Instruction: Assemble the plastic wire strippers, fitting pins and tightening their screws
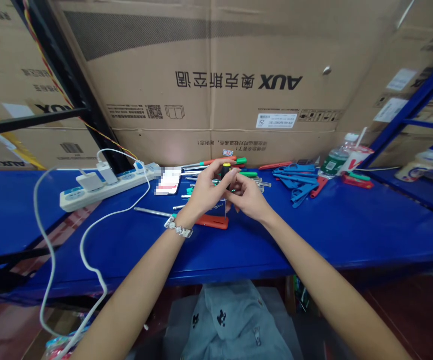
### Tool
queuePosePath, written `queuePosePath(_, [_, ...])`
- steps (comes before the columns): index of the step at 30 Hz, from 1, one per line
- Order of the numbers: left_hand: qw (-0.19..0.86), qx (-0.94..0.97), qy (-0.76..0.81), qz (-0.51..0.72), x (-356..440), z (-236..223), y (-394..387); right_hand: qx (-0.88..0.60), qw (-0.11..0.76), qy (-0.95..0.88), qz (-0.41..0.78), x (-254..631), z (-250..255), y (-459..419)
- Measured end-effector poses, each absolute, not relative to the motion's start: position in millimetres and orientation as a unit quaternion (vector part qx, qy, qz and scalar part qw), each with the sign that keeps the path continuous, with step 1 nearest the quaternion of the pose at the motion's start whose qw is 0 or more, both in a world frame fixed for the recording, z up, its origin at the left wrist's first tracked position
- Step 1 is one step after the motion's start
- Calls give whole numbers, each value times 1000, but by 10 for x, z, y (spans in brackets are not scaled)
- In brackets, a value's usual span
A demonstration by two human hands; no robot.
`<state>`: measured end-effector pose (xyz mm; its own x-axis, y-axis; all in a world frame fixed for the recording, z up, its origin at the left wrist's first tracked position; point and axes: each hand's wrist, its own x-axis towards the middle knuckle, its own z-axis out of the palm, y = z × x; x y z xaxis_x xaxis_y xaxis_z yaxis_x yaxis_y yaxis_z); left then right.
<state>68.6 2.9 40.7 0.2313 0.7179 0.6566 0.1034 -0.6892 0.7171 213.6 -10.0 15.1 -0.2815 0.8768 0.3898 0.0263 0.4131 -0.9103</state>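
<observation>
My left hand point(205, 187), with a silver bracelet point(178, 228) on its wrist, is closed around a black handle with a yellow end point(226, 170), held upright. My right hand point(252, 198) meets it from the other side. Its fingers are curled together, and what they pinch is mostly hidden. A small clear piece with dark print point(219, 205) shows just under the hands. Right below them lies an orange handle point(214, 221) with a metal rod point(152, 212) reaching left. Behind the hands are more metal rods with orange and green handles point(220, 161), partly covered.
A white power strip point(107, 187) with plugs and loose cables is at left, beside a phone point(168, 181). Blue plastic pieces point(297, 180) are heaped at right, near a bottle point(334, 160) and a cup point(359, 159). A large cardboard box point(235, 45) stands behind the blue table point(269, 250).
</observation>
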Motion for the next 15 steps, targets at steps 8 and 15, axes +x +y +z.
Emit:
queuePosePath(8, [294, 840, 304, 340, 146, 145, -35, -331, 491, -685, 423, 2189, 193, -98])
queuePosePath(15, [265, 876, 333, 226, 267, -74, -103, -354, 501, -667, 423, 2242, 176, -135])
